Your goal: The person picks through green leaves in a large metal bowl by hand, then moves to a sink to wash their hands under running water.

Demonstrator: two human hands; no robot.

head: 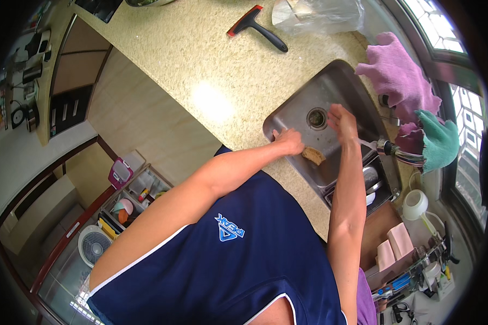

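My left hand (pixel 289 142) is at the near edge of the stainless steel sink (pixel 327 85), its fingers bent, and whether it grips anything is not clear. Just beside it, a brown sponge (pixel 314 155) lies on the sink floor. Over the basin and right of the drain (pixel 317 119), my right hand (pixel 343 124) is held with nothing visible in it, slightly blurred. A thin stream of water leaves the chrome faucet (pixel 386 147) by my right wrist.
On the speckled countertop (pixel 179 61) lie a squeegee (pixel 254 27) with a black handle and a clear plastic bag (pixel 321 16). Pink (pixel 402 73) and green (pixel 441 140) cloths hang behind the faucet. Dishes (pixel 371 178) sit in a side compartment beside my right forearm.
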